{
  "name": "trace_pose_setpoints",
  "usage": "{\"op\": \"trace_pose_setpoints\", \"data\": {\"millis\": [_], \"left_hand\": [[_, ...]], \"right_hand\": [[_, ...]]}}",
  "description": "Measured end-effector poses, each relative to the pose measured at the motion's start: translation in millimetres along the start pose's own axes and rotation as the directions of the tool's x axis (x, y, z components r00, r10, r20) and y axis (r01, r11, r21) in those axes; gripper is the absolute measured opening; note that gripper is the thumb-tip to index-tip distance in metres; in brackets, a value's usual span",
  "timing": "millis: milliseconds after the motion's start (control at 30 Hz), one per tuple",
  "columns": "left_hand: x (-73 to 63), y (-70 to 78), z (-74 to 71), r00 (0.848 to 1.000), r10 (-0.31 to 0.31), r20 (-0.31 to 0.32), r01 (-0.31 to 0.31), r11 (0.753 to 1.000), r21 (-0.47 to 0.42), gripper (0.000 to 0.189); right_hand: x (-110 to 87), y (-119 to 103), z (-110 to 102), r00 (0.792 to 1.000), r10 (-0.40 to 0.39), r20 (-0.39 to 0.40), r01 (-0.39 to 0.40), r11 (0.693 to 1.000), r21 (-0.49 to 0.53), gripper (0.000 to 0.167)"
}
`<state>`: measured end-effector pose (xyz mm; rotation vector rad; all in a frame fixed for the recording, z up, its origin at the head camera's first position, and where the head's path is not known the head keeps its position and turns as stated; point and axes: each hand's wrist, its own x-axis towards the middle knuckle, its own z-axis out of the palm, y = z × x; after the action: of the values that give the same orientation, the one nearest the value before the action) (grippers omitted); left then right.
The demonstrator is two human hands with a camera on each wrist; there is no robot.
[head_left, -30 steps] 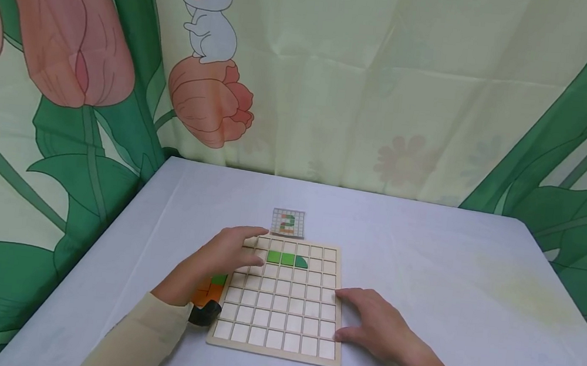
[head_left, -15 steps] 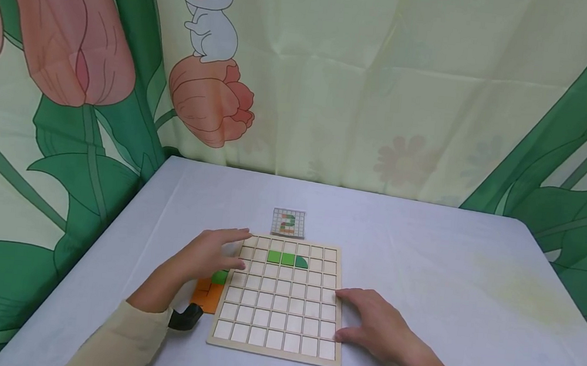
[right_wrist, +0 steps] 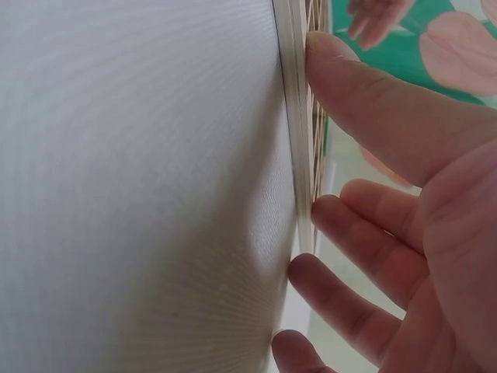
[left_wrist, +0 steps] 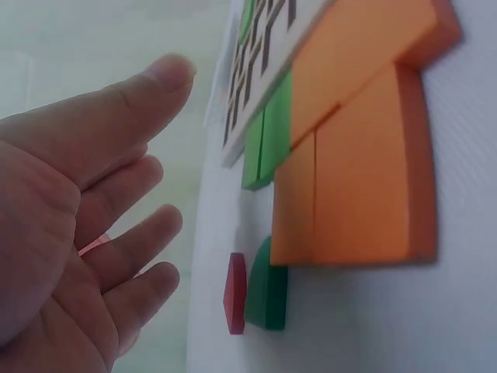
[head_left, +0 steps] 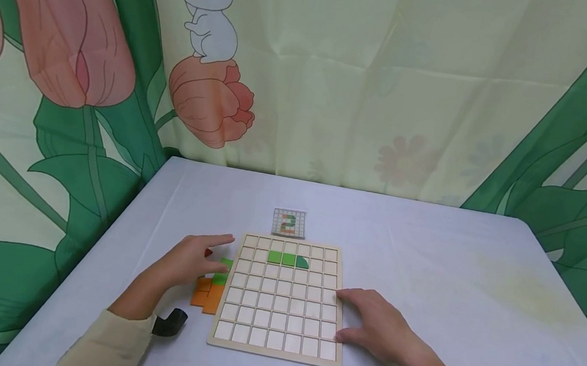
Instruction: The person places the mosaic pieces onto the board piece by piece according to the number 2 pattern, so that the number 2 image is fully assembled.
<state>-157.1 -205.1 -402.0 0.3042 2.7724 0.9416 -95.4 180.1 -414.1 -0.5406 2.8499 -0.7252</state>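
Note:
A wooden grid board (head_left: pixel 281 305) lies on the table, with two light green square tiles (head_left: pixel 282 258) and a dark green rounded tile (head_left: pixel 302 262) in an upper row. My left hand (head_left: pixel 185 261) hovers left of the board, thumb and fingers apart, holding nothing. Below it, orange tiles (left_wrist: pixel 361 171), light green tiles (left_wrist: pixel 269 128), a dark green tile (left_wrist: pixel 268 291) and a red tile (left_wrist: pixel 234 295) lie beside the board; the hand partly hides them in the head view. The thumb and fingertips of my right hand (head_left: pixel 378 324) touch the board's right edge.
A small pattern card (head_left: pixel 288 223) showing a coloured figure on a grid lies just beyond the board's far edge. The white tablecloth (head_left: pixel 450 269) extends to both sides. A printed curtain (head_left: pixel 334 92) hangs behind the table.
My left hand has moved left and slightly down, off the board and over the loose tiles, uncovering the board's upper left cells. My right hand stays at the board's right edge.

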Motion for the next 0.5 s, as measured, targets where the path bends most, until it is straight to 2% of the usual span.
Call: {"op": "trace_pose_setpoints", "data": {"millis": [200,500], "left_hand": [[-2.1,-4.0,-2.3,1.0,-0.005,-0.008,0.005,0.999,0.044,0.058],[-4.8,-13.7,-0.1,0.999,-0.03,-0.022,0.031,0.998,0.059,0.046]], "right_hand": [[-0.5,1.3,-0.1,1.0,-0.016,-0.007,0.016,1.0,-0.011,0.068],[-0.6,1.7,-0.2,1.0,-0.019,-0.012,0.019,1.0,-0.008,0.067]]}}
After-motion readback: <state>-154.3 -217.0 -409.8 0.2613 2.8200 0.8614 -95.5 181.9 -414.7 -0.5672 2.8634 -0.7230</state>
